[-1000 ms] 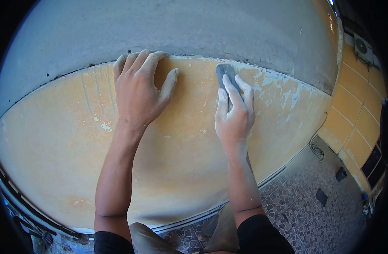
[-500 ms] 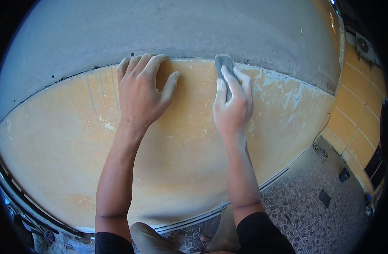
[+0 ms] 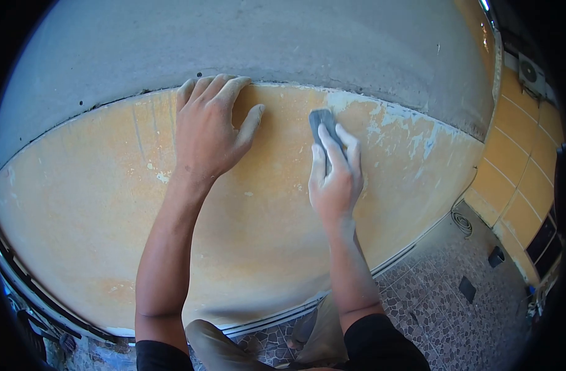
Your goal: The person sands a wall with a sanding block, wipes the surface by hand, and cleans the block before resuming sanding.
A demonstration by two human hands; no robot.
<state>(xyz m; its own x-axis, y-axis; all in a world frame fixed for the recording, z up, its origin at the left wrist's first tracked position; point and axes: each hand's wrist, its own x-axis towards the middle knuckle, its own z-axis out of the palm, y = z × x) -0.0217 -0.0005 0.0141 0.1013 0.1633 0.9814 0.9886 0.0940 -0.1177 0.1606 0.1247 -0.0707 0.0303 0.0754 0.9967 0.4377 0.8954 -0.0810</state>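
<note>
In the head view, a grey, dusty sanding block point(image 3: 322, 123) lies against a yellow-painted wall point(image 3: 277, 216). My right hand point(image 3: 337, 179), whitened with dust, is closed around it with the fingers along its back. The block's far end sits a little below the line where yellow paint meets a grey surface point(image 3: 308, 40). To the left, my left hand point(image 3: 212, 127) rests on the wall, thumb held apart and fingertips at that line. It holds nothing. Pale scraped patches point(image 3: 419, 130) mark the paint right of the block.
Stone-patterned floor tiles point(image 3: 437, 315) run along the wall's foot at the lower right, with a dark flat piece point(image 3: 467, 289) on them. A coiled cable point(image 3: 461, 224) hangs near the corner. Further right stands another yellow wall point(image 3: 515, 167) with an air-conditioner unit point(image 3: 531, 73).
My right hand has drawn the sanding block down the wall, away from the grey surface's edge. My left hand stays in place on the wall; the view has shifted slightly.
</note>
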